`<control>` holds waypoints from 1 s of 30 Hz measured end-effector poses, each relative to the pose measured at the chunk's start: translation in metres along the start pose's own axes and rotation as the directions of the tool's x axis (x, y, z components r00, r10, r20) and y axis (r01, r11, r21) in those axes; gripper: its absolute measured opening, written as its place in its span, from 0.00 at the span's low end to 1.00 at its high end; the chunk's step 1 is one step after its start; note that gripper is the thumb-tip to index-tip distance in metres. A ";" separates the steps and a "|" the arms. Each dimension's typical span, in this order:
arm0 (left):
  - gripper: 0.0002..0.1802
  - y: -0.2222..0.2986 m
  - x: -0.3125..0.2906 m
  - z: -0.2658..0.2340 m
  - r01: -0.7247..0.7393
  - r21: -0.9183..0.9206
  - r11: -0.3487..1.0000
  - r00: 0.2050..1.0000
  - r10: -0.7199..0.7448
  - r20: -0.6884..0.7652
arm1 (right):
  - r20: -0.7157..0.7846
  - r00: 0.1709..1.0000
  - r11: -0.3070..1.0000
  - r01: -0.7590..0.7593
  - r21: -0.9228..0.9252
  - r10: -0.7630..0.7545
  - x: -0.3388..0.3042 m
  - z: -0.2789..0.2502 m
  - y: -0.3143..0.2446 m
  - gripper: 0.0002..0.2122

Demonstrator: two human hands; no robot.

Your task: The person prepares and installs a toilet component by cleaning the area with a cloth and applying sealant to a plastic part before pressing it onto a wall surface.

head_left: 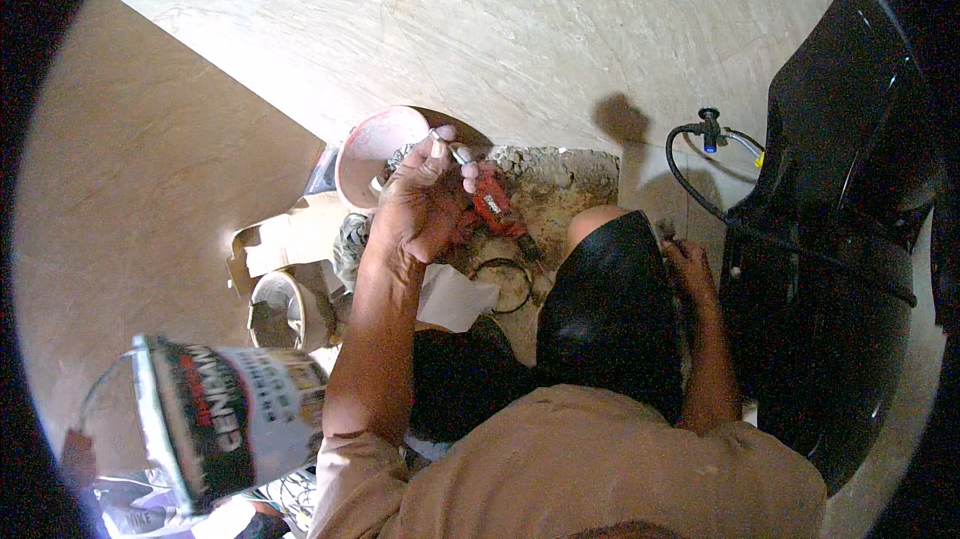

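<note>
My left hand (425, 194) is raised in the middle, its fingertips closed on a small, slim metal piece (457, 153) that looks like a bolt or screw. Just beyond and right of it lies a red tool (493, 204) with a dark, narrow end; its handle is partly hidden by the hand. Beside my right knee, my right hand (688, 267) has its fingers curled together. A small dark bit shows at those fingertips, too unclear to name. A white and pink bucket (368, 164) stands tilted behind my left hand, with small pieces inside.
A black glossy basin-like fixture (830, 239) fills the right side, with a black hose (690, 179) and valve (709, 129) by the wall. At left are a large printed bucket (230, 419), a smaller pail (278, 311) and cardboard (290, 239). A rough broken floor patch (570, 179) meets the tiled wall.
</note>
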State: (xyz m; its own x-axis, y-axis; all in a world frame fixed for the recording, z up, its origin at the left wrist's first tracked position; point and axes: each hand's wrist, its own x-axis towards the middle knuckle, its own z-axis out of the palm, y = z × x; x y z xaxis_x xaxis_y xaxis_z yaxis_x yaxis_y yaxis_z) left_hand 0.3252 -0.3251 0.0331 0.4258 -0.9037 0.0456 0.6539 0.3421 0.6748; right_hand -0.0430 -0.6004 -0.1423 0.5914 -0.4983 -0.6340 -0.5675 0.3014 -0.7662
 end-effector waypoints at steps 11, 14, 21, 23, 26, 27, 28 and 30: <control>0.10 -0.018 0.024 0.007 0.063 0.036 0.997 0.995 -0.060 -0.075 | -0.409 0.739 0.845 0.473 -0.250 -0.535 -0.101 0.032 -0.048 0.17; 0.10 -0.022 0.021 0.012 0.057 0.023 0.998 0.981 -0.051 -0.189 | -0.328 0.810 0.793 0.566 0.226 -0.486 -0.135 0.038 -0.078 0.18; 0.06 -0.027 0.022 0.029 -0.016 0.030 0.999 0.990 0.020 -0.137 | -0.174 0.842 0.777 0.539 0.325 -0.511 -0.148 0.083 -0.121 0.19; 0.06 -0.026 0.018 0.035 -0.035 0.037 0.999 0.986 0.041 -0.164 | -0.189 0.914 0.840 0.404 0.362 -0.358 -0.129 0.097 -0.116 0.23; 0.03 -0.025 0.013 0.038 -0.015 0.054 0.998 0.988 0.023 -0.151 | 0.012 0.926 0.854 0.343 0.391 -0.378 -0.103 0.111 -0.105 0.19; 0.03 -0.026 0.012 0.037 -0.015 0.056 0.998 0.987 0.023 -0.157 | 0.091 0.924 0.861 0.305 0.407 -0.370 -0.095 0.114 -0.104 0.17; 0.02 -0.027 0.012 0.036 -0.039 0.053 0.998 0.991 0.045 -0.122 | 0.108 0.931 0.872 0.281 0.400 -0.349 -0.088 0.120 -0.102 0.14; 0.02 -0.032 0.011 0.032 -0.085 0.076 0.993 0.991 0.093 -0.101 | 0.148 0.952 0.882 0.180 0.435 -0.268 -0.074 0.131 -0.099 0.14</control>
State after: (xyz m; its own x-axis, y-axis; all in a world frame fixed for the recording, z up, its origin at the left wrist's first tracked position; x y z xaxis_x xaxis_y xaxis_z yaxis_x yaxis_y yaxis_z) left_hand 0.2894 -0.3544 0.0355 0.5454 -0.8375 0.0339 0.5655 0.3975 0.7226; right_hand 0.0448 -0.4869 -0.0336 0.7999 -0.4344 -0.4141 -0.1446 0.5301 -0.8355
